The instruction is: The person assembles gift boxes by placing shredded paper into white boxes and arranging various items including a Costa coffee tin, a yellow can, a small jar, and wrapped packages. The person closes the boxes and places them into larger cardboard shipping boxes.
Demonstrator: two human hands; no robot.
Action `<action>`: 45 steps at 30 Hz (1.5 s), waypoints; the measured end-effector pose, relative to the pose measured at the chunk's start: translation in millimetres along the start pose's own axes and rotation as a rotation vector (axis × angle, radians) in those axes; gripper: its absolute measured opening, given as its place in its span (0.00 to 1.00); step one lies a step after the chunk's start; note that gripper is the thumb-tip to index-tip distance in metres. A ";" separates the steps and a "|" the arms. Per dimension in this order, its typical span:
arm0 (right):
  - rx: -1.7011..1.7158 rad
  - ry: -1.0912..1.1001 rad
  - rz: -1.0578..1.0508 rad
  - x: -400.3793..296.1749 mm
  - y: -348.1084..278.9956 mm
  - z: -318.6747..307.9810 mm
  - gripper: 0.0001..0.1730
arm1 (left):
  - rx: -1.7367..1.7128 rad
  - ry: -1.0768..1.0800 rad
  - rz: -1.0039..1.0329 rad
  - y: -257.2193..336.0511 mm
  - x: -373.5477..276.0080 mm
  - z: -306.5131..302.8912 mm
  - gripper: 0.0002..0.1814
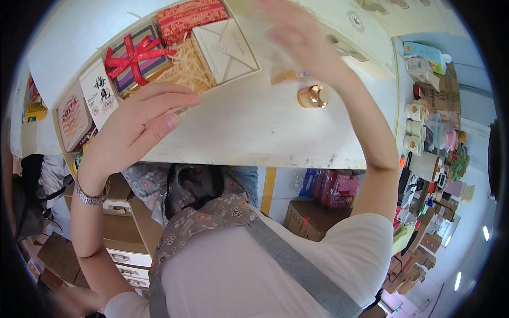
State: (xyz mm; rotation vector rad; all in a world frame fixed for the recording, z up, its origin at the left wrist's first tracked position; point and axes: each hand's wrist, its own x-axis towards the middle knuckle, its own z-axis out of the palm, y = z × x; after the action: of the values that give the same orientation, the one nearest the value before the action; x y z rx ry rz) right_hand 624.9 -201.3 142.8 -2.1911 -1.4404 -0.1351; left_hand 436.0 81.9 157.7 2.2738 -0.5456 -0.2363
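Note:
A shallow gift box (238, 80) rests tilted across the white tabletop. My left hand (139, 119) lies over its near rim, fingers inside and thumb outside, pinching the edge between them. Inside are a box tied with red ribbon (135, 59), a red patterned box (191, 18), a white envelope-like box (226, 51), a white printed carton (99, 91) and a pale pink lidded tin (74, 117). Pale shredded filler (191, 61) shows between them. My right hand (292, 33), blurred, is raised beyond the box's right side with nothing visible in it.
A small amber jar with a gold lid (312, 96) and a small orange carton (289, 76) lie right of the gift box. White drawer fronts with handles (350, 49) stand behind. Below the tabletop are a cardboard box (314, 220) and drawers (127, 256). Mugs (413, 129) stand far right.

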 end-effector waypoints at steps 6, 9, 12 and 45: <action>-0.194 -0.162 0.194 -86.5 10.3 -45.6 0.26 | -0.191 -0.322 -0.220 -10.7 20.1 0.7 0.16; 0.035 -0.045 0.617 -100.1 -15.6 -50.9 0.28 | -0.219 -0.279 -0.165 -37.6 14.3 6.5 0.15; -0.207 -0.129 0.689 -134.4 -33.7 -27.1 0.27 | -0.456 -0.109 -0.463 -24.6 19.7 15.2 0.13; -0.338 0.065 -0.364 47.9 -58.0 59.3 0.14 | 0.344 0.400 -0.340 -8.3 19.7 42.7 0.25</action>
State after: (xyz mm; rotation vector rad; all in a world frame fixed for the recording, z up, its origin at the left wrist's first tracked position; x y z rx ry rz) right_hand 583.2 -116.1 129.2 -2.1244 -1.8782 -0.6102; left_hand 442.0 50.3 122.4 2.6478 0.0159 0.1614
